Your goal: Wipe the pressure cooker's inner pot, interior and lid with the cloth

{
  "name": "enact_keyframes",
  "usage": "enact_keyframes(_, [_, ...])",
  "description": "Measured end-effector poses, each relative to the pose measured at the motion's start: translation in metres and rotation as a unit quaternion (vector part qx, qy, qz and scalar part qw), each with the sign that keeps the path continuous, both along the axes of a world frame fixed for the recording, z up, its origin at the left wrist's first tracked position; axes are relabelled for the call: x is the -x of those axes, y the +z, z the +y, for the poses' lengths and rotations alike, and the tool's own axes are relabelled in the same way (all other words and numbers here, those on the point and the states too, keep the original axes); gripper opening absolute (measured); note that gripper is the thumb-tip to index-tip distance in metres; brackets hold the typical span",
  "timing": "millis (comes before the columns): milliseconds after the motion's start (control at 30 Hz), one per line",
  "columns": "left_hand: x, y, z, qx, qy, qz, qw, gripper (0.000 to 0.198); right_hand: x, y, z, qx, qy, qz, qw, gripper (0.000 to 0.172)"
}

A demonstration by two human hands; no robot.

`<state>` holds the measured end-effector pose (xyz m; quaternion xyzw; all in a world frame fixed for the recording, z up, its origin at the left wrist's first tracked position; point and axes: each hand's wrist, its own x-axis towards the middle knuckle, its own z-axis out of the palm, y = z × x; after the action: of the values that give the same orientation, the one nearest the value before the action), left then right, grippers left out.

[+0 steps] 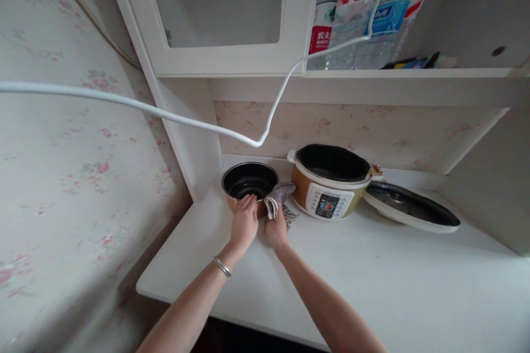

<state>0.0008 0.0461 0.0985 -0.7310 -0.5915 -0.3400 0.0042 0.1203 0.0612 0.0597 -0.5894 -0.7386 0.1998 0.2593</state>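
Right-hand fingers (pixel 280 219) hold a cloth (pixel 281 192) beside the pot (pixel 250 174).

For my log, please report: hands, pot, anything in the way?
Left hand at near rim of upright pot. Right hand holds cloth at pot's right side. Cord crosses view above, clear of both hands.

Glossy pot (pixel 248 173), matt cloth (pixel 281 192).
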Motion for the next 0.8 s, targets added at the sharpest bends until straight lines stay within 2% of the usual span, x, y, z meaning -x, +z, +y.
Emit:
enact_keyframes(67, [-0.013, 0.000, -0.005, 0.011, -0.037, 0.001, 0.999, 0.042, 0.000, -0.001, 0.000, -0.007, -0.032, 0.023, 0.999, 0.071])
enact_keyframes(133, [-0.009, 0.007, -0.007, 0.009, -0.086, -0.003, 0.996, 0.043, -0.005, -0.002, 0.004, -0.010, -0.069, 0.063, 0.996, 0.071])
enact_keyframes(233, [0.028, 0.027, 0.002, -0.006, -0.123, 0.025, 0.992, 0.041, -0.017, -0.003, 0.014, -0.026, -0.107, 0.119, 0.987, 0.071])
enact_keyframes(333, [0.083, 0.043, 0.022, 0.010, -0.098, 0.096, 0.990, 0.041, -0.024, -0.003, 0.023, -0.025, -0.098, 0.117, 0.988, 0.068])
enact_keyframes(433, [0.122, 0.044, 0.038, 0.055, -0.088, 0.169, 0.980, 0.039, -0.024, 0.000, 0.027, 0.015, -0.056, 0.067, 0.996, 0.064])
enact_keyframes(500, [0.129, 0.038, 0.041, 0.066, -0.091, 0.184, 0.977, 0.036, -0.021, 0.001, 0.026, 0.040, -0.064, 0.054, 0.996, 0.062])
enact_keyframes(600, [0.113, 0.022, 0.036, 0.015, -0.062, 0.152, 0.986, 0.034, -0.015, -0.003, 0.020, 0.046, -0.114, 0.094, 0.988, 0.061])
enact_keyframes(700, [0.074, 0.007, 0.025, -0.048, -0.021, 0.117, 0.992, 0.033, -0.007, -0.014, 0.012, 0.032, -0.130, 0.185, 0.973, 0.060])
enact_keyframes(800, [0.031, -0.002, 0.011, -0.077, -0.013, 0.110, 0.991, 0.033, -0.003, -0.027, 0.008, -0.029, -0.130, 0.300, 0.944, 0.057])
